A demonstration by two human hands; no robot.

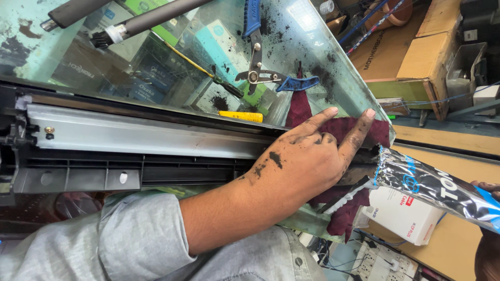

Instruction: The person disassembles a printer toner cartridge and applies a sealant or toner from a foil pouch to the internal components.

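Toner cartridge [140,151], long, black and silver, lies lengthwise along the near edge of a glass counter [62,57], and everything else is placed around it. At the cartridge's right end the person's left hand [307,156], smudged with black powder, presses down with the palm, index and little fingers stretched out flat and the middle fingers curled under; it seems to steady the cartridge and cup its end opening rather than grip anything. Under and around that hand a dark red cloth [344,132] is bunched against the cartridge's end, likely to catch spilled powder. Just right of the cartridge's end, the torn mouth of a silver and black foil toner pouch [432,187] points at the opening, tilted as if for pouring. The right hand [487,192] shows only as a sliver at the picture's right edge, behind the pouch's far end; its grip cannot be made out. Beyond the cartridge, on the glass, lie blue-handled pliers [258,57], a yellow-handled screwdriver [229,101], two grey rollers [151,18] and scattered black powder. Right of the cartridge and lower down, a white box [403,216] rests on a brown surface.
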